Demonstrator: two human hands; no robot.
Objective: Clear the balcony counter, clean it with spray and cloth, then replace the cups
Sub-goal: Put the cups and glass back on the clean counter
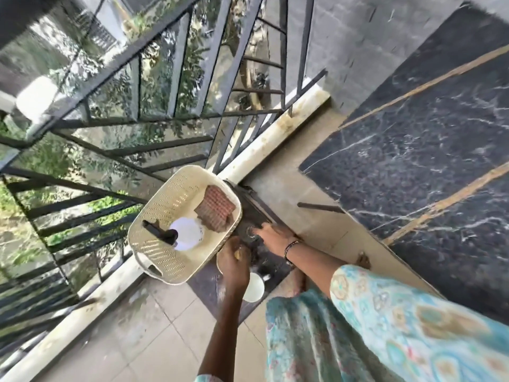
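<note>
Head view: clearing stage at dark stone balcony surface (256, 213), both hands at work.

Cream perforated plastic basket (165, 205) parked half on the surface, half over the pale ledge (275, 139) by the black metal railing (154, 125); probably placed there to keep cleaning items within reach. Holds white spray bottle with black trigger (180, 234) and folded reddish checked cloth (216, 209), both unused. Left hand (234, 260) at basket's near rim, fingers clenched round something yellowish; blur prevents naming it. Right hand (272, 237), beaded bracelet on wrist, extended over the surface, fingers released and spread, touching near a small ring-shaped item, unclear. White round cup (253, 288) just below left hand, at surface edge. Glossy veined surface, smooth.
</note>
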